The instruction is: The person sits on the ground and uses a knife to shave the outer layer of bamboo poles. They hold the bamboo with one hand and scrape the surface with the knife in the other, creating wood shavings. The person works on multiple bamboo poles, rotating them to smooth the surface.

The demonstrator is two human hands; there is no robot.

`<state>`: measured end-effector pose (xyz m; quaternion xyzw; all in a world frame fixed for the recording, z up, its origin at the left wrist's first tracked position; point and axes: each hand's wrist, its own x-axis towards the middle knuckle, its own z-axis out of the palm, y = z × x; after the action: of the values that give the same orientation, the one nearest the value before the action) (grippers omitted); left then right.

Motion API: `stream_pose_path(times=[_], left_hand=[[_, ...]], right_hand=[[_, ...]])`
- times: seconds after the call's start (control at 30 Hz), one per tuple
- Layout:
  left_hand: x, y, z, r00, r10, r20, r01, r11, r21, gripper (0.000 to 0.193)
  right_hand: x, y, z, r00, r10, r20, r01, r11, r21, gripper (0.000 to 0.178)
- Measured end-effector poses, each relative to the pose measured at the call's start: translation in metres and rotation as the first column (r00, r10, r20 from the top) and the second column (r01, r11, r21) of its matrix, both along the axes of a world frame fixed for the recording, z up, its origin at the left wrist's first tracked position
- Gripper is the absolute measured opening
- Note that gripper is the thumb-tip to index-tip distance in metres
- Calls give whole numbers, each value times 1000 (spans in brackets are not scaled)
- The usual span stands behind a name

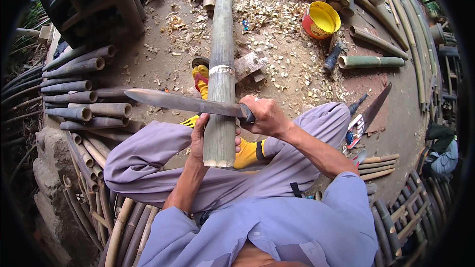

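A thick length of greenish-grey bamboo (221, 44) points away from me over my lap, its near end pale and trimmed. My left hand (198, 141) grips it from the left and underneath, with fingertips showing at the right edge. My right hand (266, 116) is closed around the handle of a machete (173, 101). The long blade lies crosswise over the bamboo, its tip out to the left. A pale ring, with the bark scraped off, marks the bamboo beyond the blade. The bamboo rests near a small wooden block (251, 64) on the ground.
Pale chips litter the ground ahead. Bamboo poles are stacked at the left (81, 97), far side and right. A yellow-lined bucket (321, 20) stands far right, near a dark-handled power tool (334, 57) and a cut bamboo piece (371, 62). A handsaw (368, 113) lies right of my knee.
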<state>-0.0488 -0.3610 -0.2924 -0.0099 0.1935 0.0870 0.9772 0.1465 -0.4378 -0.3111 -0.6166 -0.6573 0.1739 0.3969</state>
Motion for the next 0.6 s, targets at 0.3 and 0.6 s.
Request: stream_pose_path(times=[0.3, 0.6], left_hand=[[-1, -11, 5, 999, 13, 42, -9, 996, -93, 73], [-2, -5, -5, 998, 29, 59, -28, 999, -15, 74]], right_hand=[[21, 23, 1, 997, -56, -55, 47, 987, -156, 26], [17, 24, 5, 996, 55, 72, -59, 997, 49, 22]])
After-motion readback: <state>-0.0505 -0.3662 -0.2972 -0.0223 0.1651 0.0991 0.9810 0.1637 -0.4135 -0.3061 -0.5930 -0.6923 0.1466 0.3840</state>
